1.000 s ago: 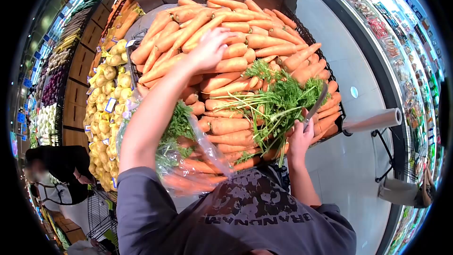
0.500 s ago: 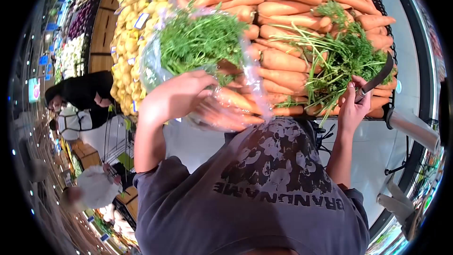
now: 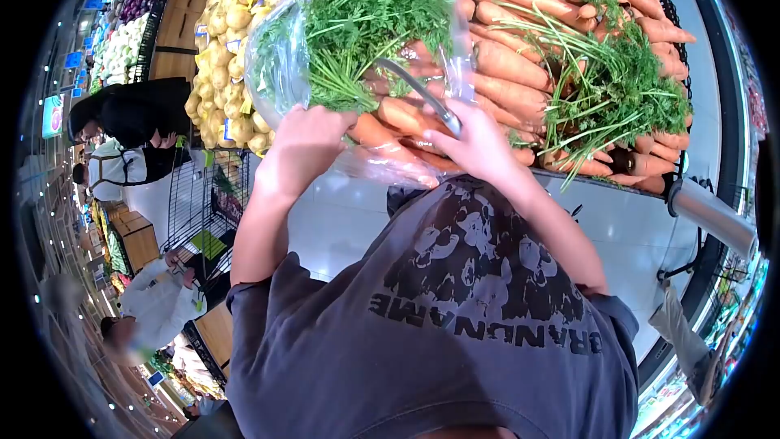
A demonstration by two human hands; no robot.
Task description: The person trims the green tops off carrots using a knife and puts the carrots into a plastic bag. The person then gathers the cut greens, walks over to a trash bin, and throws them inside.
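My left hand (image 3: 309, 142) is closed at the upper end of a carrot (image 3: 378, 145), beside the clear plastic bag (image 3: 276, 57); its fingertips are partly hidden. Leafy carrot tops (image 3: 382, 8) fill the upper part of the bag, with a bundle of green stems (image 3: 341, 81) just above my left fingers. In my right hand (image 3: 479, 142) is a knife (image 3: 406, 77) with a curved dark blade. The blade points up and left over the carrots and stems at the bag.
Loose carrots (image 3: 512, 65) cover the display, with a pile of cut greens (image 3: 626, 81) on its right. Netted yellow potatoes (image 3: 231, 57) lie to the left. A roll of plastic bags (image 3: 711, 215) hangs at the right. People and a shopping cart (image 3: 195, 195) are at the left.
My right hand has brought the knife left from the loose greens to the bag. My left hand has drawn back and closed near a carrot's top.
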